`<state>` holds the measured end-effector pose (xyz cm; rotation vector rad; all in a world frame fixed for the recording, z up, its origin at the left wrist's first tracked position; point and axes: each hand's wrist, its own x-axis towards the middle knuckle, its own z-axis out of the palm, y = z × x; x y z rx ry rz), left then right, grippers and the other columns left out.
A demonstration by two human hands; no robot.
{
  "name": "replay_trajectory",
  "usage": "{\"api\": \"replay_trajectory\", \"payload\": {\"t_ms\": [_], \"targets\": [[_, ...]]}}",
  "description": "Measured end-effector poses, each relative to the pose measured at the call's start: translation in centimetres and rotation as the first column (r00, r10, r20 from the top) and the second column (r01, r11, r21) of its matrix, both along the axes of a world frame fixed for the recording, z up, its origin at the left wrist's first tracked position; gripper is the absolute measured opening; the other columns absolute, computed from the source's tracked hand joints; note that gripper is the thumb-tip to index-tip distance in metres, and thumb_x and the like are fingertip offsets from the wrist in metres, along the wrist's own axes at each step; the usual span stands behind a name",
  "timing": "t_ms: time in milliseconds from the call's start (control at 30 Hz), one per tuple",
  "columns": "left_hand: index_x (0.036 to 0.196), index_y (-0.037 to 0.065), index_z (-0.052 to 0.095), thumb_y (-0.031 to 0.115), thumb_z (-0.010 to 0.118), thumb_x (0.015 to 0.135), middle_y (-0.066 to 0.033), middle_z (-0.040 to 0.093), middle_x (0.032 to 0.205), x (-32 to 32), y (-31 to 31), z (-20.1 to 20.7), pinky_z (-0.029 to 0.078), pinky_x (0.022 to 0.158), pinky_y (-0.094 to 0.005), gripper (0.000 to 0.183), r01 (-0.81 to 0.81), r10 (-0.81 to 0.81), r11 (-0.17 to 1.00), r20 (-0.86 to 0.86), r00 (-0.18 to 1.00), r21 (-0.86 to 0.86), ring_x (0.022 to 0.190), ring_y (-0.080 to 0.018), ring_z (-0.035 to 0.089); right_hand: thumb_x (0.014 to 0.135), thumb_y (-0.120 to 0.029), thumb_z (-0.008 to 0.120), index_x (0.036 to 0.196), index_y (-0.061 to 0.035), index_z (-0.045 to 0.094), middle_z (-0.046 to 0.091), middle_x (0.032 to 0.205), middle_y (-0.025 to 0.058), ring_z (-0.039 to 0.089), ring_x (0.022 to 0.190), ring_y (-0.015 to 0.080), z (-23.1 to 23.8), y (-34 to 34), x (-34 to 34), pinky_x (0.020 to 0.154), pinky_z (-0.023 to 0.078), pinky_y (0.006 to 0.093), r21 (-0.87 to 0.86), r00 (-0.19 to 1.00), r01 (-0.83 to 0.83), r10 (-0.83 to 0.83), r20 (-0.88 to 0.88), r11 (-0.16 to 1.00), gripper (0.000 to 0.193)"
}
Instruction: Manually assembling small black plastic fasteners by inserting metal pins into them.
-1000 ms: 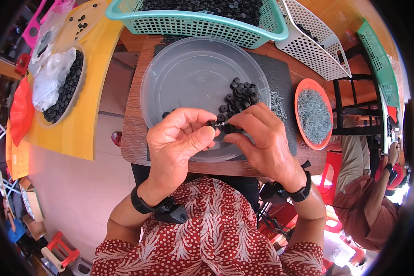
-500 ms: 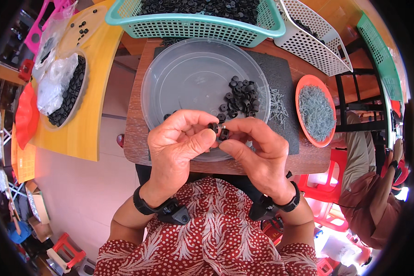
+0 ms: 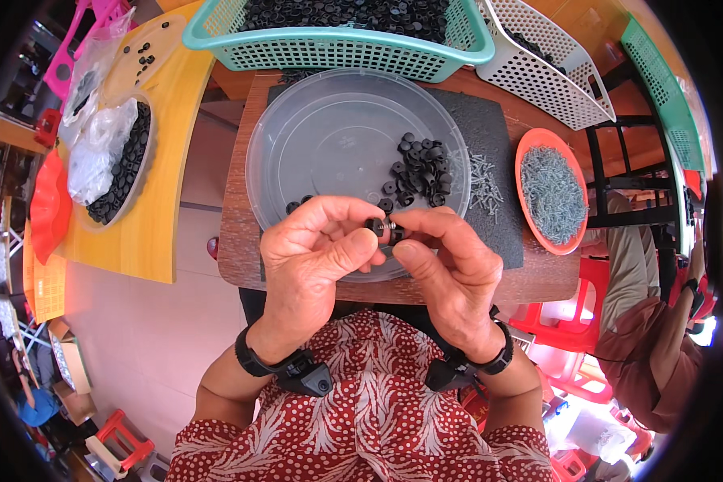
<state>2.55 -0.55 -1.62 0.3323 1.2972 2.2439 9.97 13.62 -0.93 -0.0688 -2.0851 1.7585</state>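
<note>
Over the near edge of a clear round plastic tray (image 3: 321, 145), my two hands meet. My left hand (image 3: 305, 253) pinches a small round black plastic piece (image 3: 373, 226) between thumb and fingers. Between the hands shows a short metal screw (image 3: 389, 226). With thumb and forefinger, my right hand (image 3: 458, 265) grips another small black plastic piece (image 3: 398, 234) at the screw's right end; fingers partly cover it. In the tray, a heap of black plastic pieces (image 3: 426, 169) lies to the right, a few more near my left fingers.
Loose screws (image 3: 484, 183) lie on a dark mat beside the tray. An orange plate (image 3: 520, 181) of screws stands farther right. Behind are a teal basket (image 3: 337, 52) and a white basket (image 3: 530, 84) with black parts. A person (image 3: 651, 353) sits at right.
My right hand has shifted slightly, bringing its black piece from below the screw to about level with the screw's right end. My left hand keeps its pinch nearly in place.
</note>
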Motion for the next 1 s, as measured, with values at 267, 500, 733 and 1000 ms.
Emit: {"api": "replay_trajectory", "payload": {"t_ms": [267, 500, 733, 1000], "targets": [[0.102, -0.004, 0.06, 0.003, 0.066, 0.083, -0.0073, 0.064, 0.092, 0.1, 0.0, 0.2, 0.05, 0.07, -0.0216, 0.021, -0.006, 0.0, 0.997, -0.068, 0.998, -0.076, 0.079, -0.0097, 0.06, 0.085, 0.002, 0.061, 0.107, 0.0002, 0.062, 0.064, 0.095, 0.0033, 0.057, 0.082, 0.0083, 0.8, 0.9, 0.4, 0.073, 0.046, 0.0204, -0.41, 0.983, 0.037, 0.041, 0.18, 0.911, 0.022], [0.099, -0.003, 0.06, -0.001, 0.066, 0.082, -0.0063, 0.063, 0.091, 0.9, 0.6, 0.8, 0.049, 0.072, -0.0223, 0.019, -0.089, 0.058, 0.988, -0.23, 0.971, -0.127, 0.082, -0.0095, 0.06, 0.085, -0.003, 0.062, 0.108, 0.001, 0.061, 0.066, 0.092, 0.006, 0.06, 0.075, 0.009, -0.2, 1.4, 0.3, 0.066, 0.047, 0.0202, -0.67, 0.975, 0.005, 0.145, 0.168, 0.742, 0.024], [0.095, -0.003, 0.06, -0.001, 0.066, 0.081, -0.007, 0.061, 0.088, 0.9, 0.8, 0.6, 0.05, 0.066, -0.0226, 0.016, -0.172, 0.091, 0.968, -0.382, 0.92, -0.183, 0.076, -0.0103, 0.062, 0.085, -0.003, 0.062, 0.108, 0.0022, 0.06, 0.066, 0.09, 0.0069, 0.06, 0.074, 0.0099, 0.1, 1.2, 0.3, 0.065, 0.047, 0.0208, -0.683, 0.971, 0.038, 0.133, 0.196, 0.729, 0.024], [0.09, -0.004, 0.061, -0.005, 0.069, 0.075, -0.0079, 0.061, 0.081, 0.7, 0.9, 1.3, 0.049, 0.058, -0.0225, 0.017, -0.274, 0.089, 0.936, -0.604, 0.792, -0.222, 0.069, -0.0114, 0.061, 0.084, -0.001, 0.062, 0.106, 0.0031, 0.06, 0.066, 0.086, 0.0067, 0.059, 0.073, 0.0093, -0.2, 1.0, 0.3, 0.065, 0.047, 0.0209, -0.675, 0.971, 0.035, 0.134, 0.198, 0.737, 0.023]]}}
